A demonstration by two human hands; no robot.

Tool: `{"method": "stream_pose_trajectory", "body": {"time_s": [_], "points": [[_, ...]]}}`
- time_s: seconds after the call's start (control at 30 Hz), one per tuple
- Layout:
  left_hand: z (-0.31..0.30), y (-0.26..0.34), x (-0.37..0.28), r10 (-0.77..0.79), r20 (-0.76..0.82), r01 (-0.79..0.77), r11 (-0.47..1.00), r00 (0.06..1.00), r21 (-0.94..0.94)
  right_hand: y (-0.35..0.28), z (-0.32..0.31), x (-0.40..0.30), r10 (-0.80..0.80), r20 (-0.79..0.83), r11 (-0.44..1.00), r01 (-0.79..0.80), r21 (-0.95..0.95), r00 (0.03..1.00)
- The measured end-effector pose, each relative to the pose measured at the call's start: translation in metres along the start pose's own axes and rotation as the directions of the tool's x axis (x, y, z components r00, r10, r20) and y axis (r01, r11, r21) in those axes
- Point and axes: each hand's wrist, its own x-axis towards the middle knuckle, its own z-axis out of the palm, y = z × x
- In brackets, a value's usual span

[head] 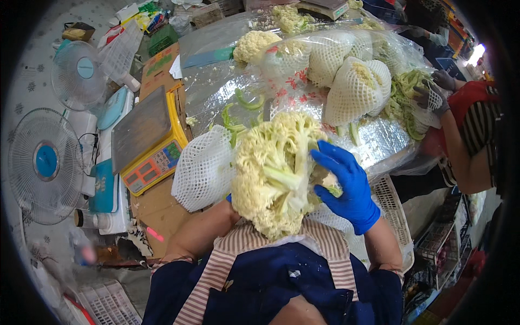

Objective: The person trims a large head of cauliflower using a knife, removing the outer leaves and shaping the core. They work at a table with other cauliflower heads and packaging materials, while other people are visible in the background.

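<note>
A large pale cauliflower head is held up in front of my apron, its branching stalks turned towards me. My left hand is almost wholly hidden behind its left side, with only a bit of blue glove showing; it supports the head from there. On the other side, my right hand, in a blue glove, has its fingers spread around the stalk end. Whether those fingertips touch the cauliflower is hard to tell. A white foam net sleeve lies left of the head, and green leaf trimmings are scattered beyond it.
Net-wrapped cauliflowers sit under clear plastic on the foil-like table cover. A yellow digital scale stands left, near two fans. At right, a co-worker's gloved hands handle leaves and netting. A white plastic basket is by my right arm.
</note>
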Motion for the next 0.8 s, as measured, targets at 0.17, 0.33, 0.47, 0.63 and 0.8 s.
{"method": "stream_pose_trajectory", "body": {"time_s": [0.17,0.33,0.47,0.63,0.8], "points": [[-0.002,-0.013,0.004,-0.050,-0.014,0.050,0.999,0.999,-0.008,0.001,0.023,-0.054,0.333,-0.019,0.841,-0.288,0.458,0.943],[-0.009,-0.021,0.027,0.015,0.001,-0.015,1.000,1.000,-0.025,-0.009,0.028,-0.051,0.350,0.050,0.877,-0.346,0.333,0.935],[0.013,-0.008,0.034,0.051,-0.024,-0.052,0.997,0.998,-0.060,-0.007,0.043,-0.042,0.427,0.052,0.834,-0.415,0.363,0.903],[0.013,0.000,0.035,0.089,0.043,-0.080,0.982,0.995,-0.173,0.004,0.059,-0.037,0.465,0.078,0.682,-0.412,0.604,0.882],[0.013,0.004,0.036,0.141,0.143,-0.112,0.976,0.980,-0.188,0.003,0.078,-0.031,0.581,0.129,0.369,-0.402,0.838,0.804]]}}
